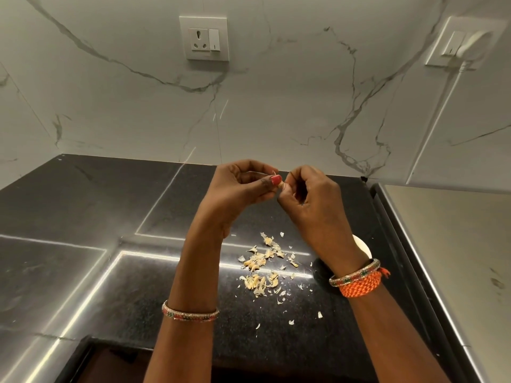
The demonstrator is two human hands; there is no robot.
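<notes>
Item: garlic clove (pixel 281 185), small and pale, mostly hidden by fingertips. It is held in the air above and beyond the pile of skins (pixel 262 268).

Left hand (pixel 243 186): raised over the far side of the pile of skins. The fingers are curled and the thumb, with a red nail, is pressed on the clove.

Right hand (pixel 311 196): just right of the left hand and touching it at the clove. The fingers are curled in and pinch the same clove from the other side. It may be gripping a strip of skin rather than the flesh; the view is too small to tell.

Pile of skins: papery scraps and a few cloves scattered on the black counter (pixel 83 217), between the two forearms.

White bowl (pixel 362 246): just right of the pile, and only its rim shows behind the right wrist.

Bangles: one on the left wrist (pixel 190 315), nearer the camera than the pile. One on the right wrist (pixel 355 273), to the pile's right, lies against an orange thread band (pixel 360 286).

Wall socket (pixel 204 37): on the marble wall, far beyond the pile.
</notes>
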